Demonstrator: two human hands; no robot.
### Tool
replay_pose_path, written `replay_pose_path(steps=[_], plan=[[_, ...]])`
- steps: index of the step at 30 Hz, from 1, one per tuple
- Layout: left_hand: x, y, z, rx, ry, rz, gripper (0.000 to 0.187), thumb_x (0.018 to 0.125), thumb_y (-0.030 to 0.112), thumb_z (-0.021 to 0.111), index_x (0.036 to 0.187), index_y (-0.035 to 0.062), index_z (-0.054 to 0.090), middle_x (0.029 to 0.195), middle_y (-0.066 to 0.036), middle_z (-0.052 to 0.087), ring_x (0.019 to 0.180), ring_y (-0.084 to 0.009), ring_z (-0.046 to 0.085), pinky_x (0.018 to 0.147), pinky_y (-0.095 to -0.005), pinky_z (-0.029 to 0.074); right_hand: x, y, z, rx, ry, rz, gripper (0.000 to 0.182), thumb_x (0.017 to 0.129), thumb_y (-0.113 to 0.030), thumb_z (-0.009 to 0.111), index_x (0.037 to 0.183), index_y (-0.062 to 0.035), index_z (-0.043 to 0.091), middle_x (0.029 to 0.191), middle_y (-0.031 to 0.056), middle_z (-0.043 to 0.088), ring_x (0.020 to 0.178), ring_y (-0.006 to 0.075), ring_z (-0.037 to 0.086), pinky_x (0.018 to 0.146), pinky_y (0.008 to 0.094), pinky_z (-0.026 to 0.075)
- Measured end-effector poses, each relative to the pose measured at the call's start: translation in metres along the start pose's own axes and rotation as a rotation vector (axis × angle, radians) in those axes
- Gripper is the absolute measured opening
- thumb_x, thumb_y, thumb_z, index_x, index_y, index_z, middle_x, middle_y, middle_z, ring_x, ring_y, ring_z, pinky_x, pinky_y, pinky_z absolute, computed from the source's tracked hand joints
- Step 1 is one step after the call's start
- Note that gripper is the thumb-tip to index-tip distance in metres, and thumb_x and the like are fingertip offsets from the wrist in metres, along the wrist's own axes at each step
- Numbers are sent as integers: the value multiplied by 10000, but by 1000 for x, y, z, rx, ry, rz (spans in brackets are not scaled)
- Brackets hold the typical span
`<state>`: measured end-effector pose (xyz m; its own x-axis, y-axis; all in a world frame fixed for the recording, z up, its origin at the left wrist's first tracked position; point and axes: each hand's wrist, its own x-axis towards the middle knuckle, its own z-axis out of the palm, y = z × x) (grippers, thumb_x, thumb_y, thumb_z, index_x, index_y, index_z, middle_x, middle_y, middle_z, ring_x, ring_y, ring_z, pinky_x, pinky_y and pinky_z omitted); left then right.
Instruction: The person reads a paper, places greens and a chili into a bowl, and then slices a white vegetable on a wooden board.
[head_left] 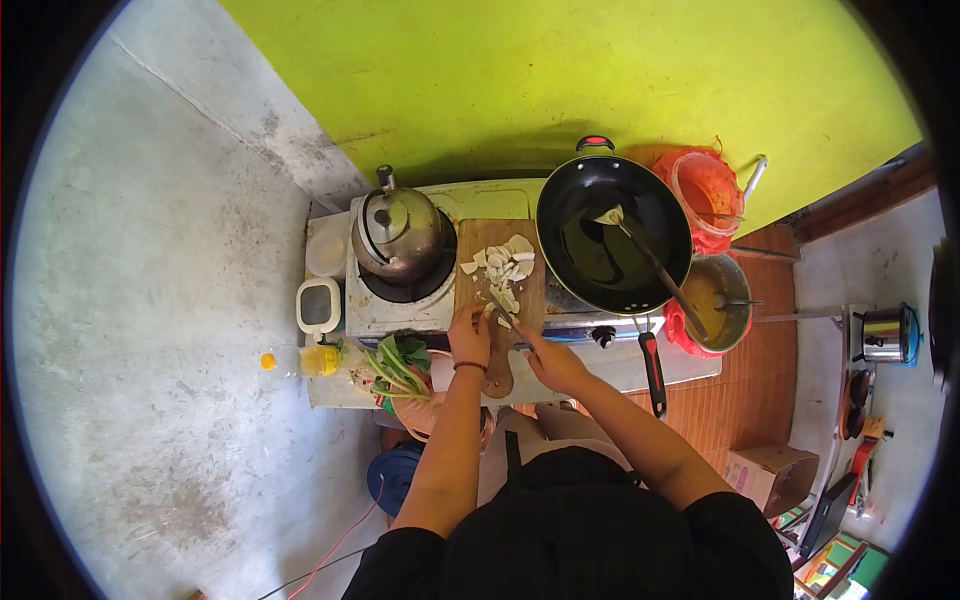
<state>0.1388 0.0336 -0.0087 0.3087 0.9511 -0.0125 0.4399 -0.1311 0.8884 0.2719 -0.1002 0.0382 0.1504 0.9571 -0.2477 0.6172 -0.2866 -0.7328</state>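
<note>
A wooden cutting board (480, 232) lies on the stove top, its handle toward my body. White sliced pieces (510, 262) are heaped on its upper part, with smaller bits lower down. My right hand (553, 362) is closed round the handle of a knife (503, 311), whose blade points up and left over the board. Just left of the blade, my left hand (470, 338) rests on the board with its fingers bent together near small white bits; what they press on, if anything, is too small to make out.
A kettle (400, 235) stands on the left burner. Right of the board sits a black wok (590, 260) with dark liquid and a spatula. Beyond are a red-wrapped container (706, 190) and a metal pot (722, 300). Leafy greens (400, 365) and an oil bottle (320, 361) are at left.
</note>
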Motion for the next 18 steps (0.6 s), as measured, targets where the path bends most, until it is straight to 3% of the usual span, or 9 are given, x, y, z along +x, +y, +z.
replay_pose_path(steps=[4,7,10,13,18], plan=[[-1,1,0,152,89,-13,156,857,116,682,902,-29,644,833,-155,683,750,-256,685,695,-327,543,-8,10,6,-63,10,-27,601,934,-129,510,1480,-192,267,833,265,637,809,433,630,721,518,493],[1,6,-1,77,129,-107,175,845,139,691,897,-22,648,776,-147,690,720,-252,691,693,-334,542,-3,4,0,-68,-56,42,603,926,-124,518,1476,-186,277,873,264,637,813,426,633,710,521,495],[3,12,-1,1,160,-156,188,833,141,692,910,-29,679,800,-155,707,716,-249,696,696,-333,540,-1,-9,-3,-55,-61,44,539,913,-122,507,1419,-166,329,914,217,644,866,404,637,746,516,501],[6,12,-1,54,128,-139,207,810,141,702,932,-25,716,819,-157,716,730,-241,699,707,-327,537,0,-4,8,-61,-24,9,615,912,-110,522,1471,-176,275,931,238,640,822,425,631,701,522,492],[10,4,3,77,123,-191,229,791,161,709,946,-5,736,805,-154,718,724,-233,699,705,-323,534,-5,-10,11,-75,8,8,525,904,-116,510,1398,-163,340,891,222,641,834,409,642,723,506,510]])
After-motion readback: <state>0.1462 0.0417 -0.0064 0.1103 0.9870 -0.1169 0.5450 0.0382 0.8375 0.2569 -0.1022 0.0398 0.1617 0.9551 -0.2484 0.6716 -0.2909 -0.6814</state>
